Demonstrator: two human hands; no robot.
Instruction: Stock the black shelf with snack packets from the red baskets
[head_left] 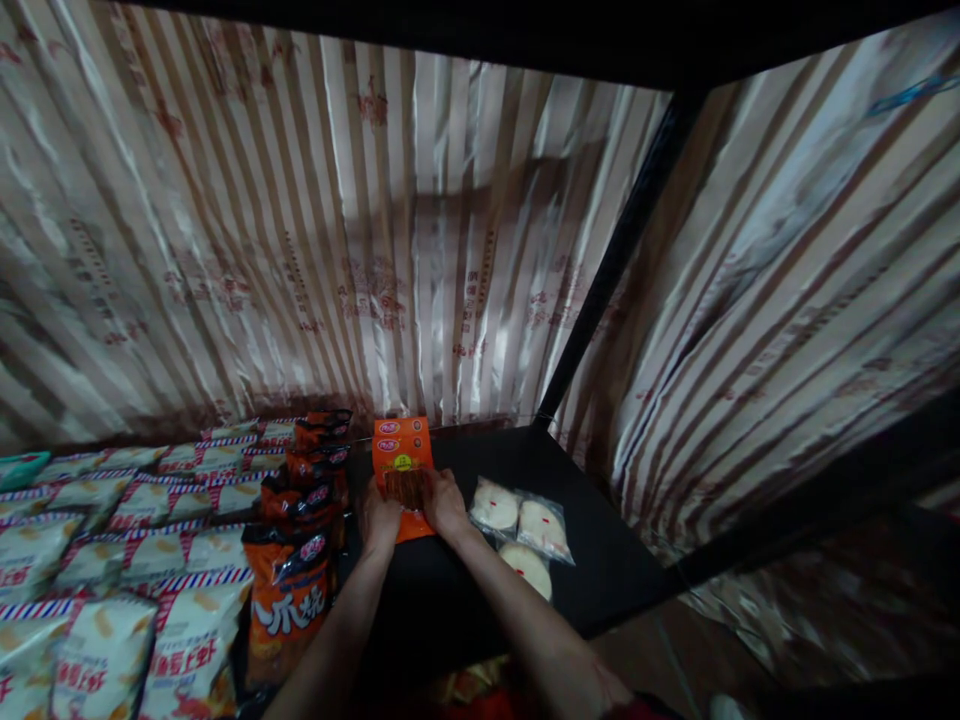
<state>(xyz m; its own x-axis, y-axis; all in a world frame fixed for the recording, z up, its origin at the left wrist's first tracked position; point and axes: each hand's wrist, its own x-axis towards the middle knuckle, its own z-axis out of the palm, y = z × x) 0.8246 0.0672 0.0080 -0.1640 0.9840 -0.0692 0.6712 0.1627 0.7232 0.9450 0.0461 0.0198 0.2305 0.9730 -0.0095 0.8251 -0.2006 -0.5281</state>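
Both hands grasp the front orange snack packet point(404, 482), the left hand point(381, 517) at its left edge and the right hand point(445, 503) at its right edge. It lies on the black shelf point(450, 600), with another orange packet point(399, 427) just behind it. Left of the front packet, orange-and-black bags point(289, 600) and white snack bags point(187, 640) already stand in rows; right of it lie clear-wrapped white discs point(496, 507). The front packet appears roughly lined up, but not yet released.

Glossy plastic snack bags point(289, 605) — matt black shelf point(600, 530)
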